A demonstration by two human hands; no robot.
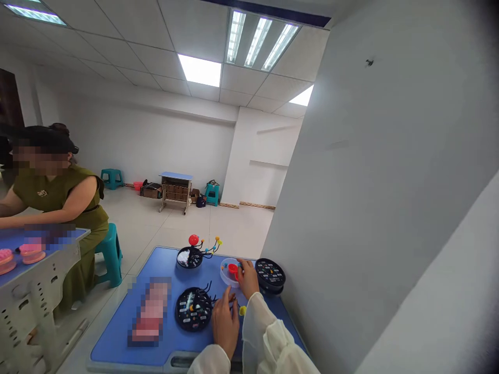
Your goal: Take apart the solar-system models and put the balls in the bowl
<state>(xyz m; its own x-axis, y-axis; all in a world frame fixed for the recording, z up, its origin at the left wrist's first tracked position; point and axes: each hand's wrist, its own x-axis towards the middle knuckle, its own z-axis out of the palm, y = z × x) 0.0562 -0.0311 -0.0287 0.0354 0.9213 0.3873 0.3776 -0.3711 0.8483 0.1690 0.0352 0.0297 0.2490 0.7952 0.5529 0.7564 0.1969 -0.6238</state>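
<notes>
My right hand (248,279) reaches to a clear round dish (223,278) with red pieces (233,269) and small coloured balls in it. Its fingers are drawn together at the dish's right rim; what they grip is hidden. My left hand (225,324) is closed just below, with something small and dark between thumb and fingertips. Beside it lies a round black base (193,318) with printed labels and thin black curved arms. A yellow ball (242,310) lies near my right sleeve. Farther back stands a planet model (189,257) with a red ball and several small balls on black arms.
Stacked black round bases (270,274) stand at the blue table's (117,332) right edge, close to a grey wall (374,197). A blurred pink item (150,314) lies on the left. Another person (58,202) sits at a neighbouring table, on a teal stool (112,257).
</notes>
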